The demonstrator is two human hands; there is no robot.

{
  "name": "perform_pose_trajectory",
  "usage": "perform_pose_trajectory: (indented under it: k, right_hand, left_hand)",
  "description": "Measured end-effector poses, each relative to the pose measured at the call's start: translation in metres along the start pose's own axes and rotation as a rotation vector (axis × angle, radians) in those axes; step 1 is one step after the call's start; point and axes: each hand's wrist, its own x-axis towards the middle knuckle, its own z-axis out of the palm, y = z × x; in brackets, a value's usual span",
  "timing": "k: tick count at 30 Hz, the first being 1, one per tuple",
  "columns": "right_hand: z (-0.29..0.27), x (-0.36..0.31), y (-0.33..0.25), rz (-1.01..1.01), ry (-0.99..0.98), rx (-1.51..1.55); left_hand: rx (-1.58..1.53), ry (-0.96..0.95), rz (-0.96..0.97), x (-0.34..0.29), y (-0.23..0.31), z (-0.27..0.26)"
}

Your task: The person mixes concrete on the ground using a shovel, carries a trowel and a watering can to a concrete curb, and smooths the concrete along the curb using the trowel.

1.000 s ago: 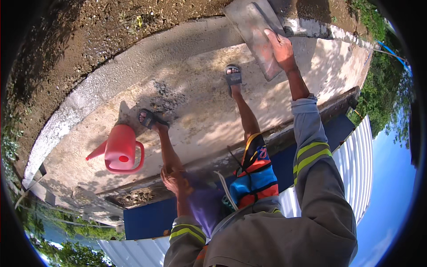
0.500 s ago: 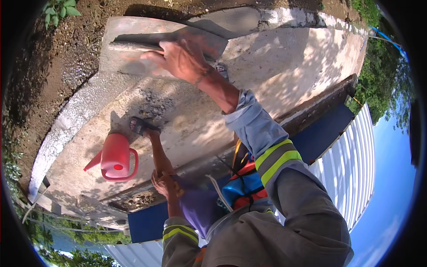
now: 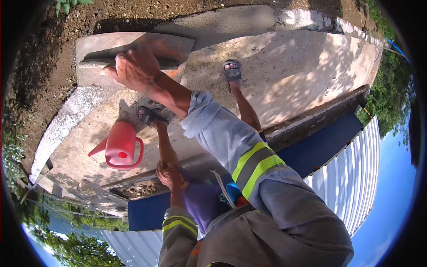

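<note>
My right hand [image 3: 135,71] is closed round the handle of a large flat hand float [image 3: 106,40]. The float is grey, wide and smeared with cement and orange patches. It lies over the curved cement curb [image 3: 227,22] at the slab's far edge; what is directly under it is hidden. To its right the curb is smooth and grey; to its left it is rough and pale. My left hand [image 3: 168,175] rests on my left knee, its fingers curled over it. A red plastic watering can [image 3: 121,144] stands on the slab, left of my sandalled left foot [image 3: 149,116].
Brown soil [image 3: 40,66] with pebbles borders the curb on the far left. My right foot [image 3: 231,70] stands on the concrete slab [image 3: 284,66]. Nearer are a low ledge, a dark blue panel [image 3: 320,142] and white corrugated sheeting [image 3: 347,173].
My right hand has slid the float left along the curb. My right foot now shows fully as the arm has shifted left. My left hand stays on my knee.
</note>
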Motion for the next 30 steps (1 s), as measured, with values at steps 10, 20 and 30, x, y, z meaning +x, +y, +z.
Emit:
perform_pose_trajectory:
  k: [10, 20, 30]
  right_hand:
    - [-0.188, -0.084, 0.257, 0.089, -0.265, -0.044]
    - [0.038, 0.03, -0.071, -0.342, -0.423, -0.112]
    - [0.123, 0.052, -0.146, -0.56, -0.551, -0.209]
  left_hand:
    - [-0.134, -0.107, -0.171, -0.03, 0.002, 0.001]
    - [-0.286, -0.079, -0.147, -0.027, -0.021, 0.003]
    - [-0.393, -0.108, -0.229, -0.024, -0.069, 0.001]
